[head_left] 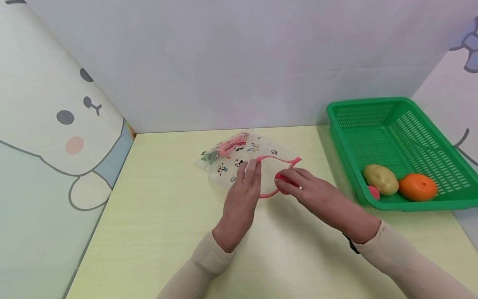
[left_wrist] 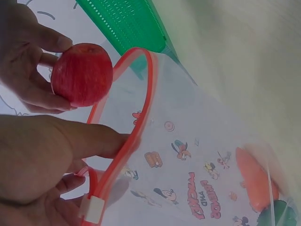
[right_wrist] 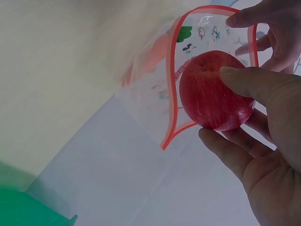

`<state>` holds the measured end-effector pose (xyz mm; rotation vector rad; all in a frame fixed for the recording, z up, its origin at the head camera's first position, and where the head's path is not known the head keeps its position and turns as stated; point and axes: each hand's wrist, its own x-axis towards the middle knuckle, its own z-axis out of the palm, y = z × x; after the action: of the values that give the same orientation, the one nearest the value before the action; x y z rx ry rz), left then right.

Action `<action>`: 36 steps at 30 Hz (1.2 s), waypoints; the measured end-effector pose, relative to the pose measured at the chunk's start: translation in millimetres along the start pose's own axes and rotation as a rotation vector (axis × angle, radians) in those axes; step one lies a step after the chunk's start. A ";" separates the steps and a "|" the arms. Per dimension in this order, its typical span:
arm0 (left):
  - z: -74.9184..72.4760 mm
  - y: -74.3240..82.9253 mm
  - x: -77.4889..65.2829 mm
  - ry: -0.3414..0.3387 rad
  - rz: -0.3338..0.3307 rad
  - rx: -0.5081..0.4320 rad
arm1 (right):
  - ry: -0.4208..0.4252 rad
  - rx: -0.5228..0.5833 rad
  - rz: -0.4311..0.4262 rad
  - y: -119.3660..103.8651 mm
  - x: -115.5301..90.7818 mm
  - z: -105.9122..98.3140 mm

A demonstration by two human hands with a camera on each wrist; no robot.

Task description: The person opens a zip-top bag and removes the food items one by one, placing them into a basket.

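Observation:
A clear plastic slider bag (head_left: 224,176) with cartoon prints and a red zip rim (left_wrist: 149,87) lies on the table, its mouth spread open. At the rim, my left hand (head_left: 241,193) holds the bag, thumb inside the mouth. My right hand (head_left: 317,195) grips a red apple (right_wrist: 214,92) between thumb and fingers, right at the bag's opening. Inside the bag's far end show a tapered orange-red thing (left_wrist: 256,179) and a green one (left_wrist: 278,214), blurred by the plastic. A white slider (left_wrist: 94,210) sits on the rim close to my left hand.
To the right stands a green plastic basket (head_left: 347,153). In its near end lie a potato (head_left: 381,179), an orange fruit (head_left: 418,187) and a pink thing (head_left: 374,192) partly hidden by the basket wall. A pale wall covering (head_left: 231,62) borders the table's back edge.

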<state>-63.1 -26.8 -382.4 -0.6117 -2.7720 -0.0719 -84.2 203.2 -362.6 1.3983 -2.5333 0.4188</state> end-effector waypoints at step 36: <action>-1.1 -0.2 1.7 -0.004 0.014 -0.021 | 0.205 -0.121 0.109 39.7 -66.0 -45.1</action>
<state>-64.3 -26.4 -380.9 -0.6365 -2.7738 -0.0964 -81.0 291.0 -347.3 1.1172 -2.4306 0.3989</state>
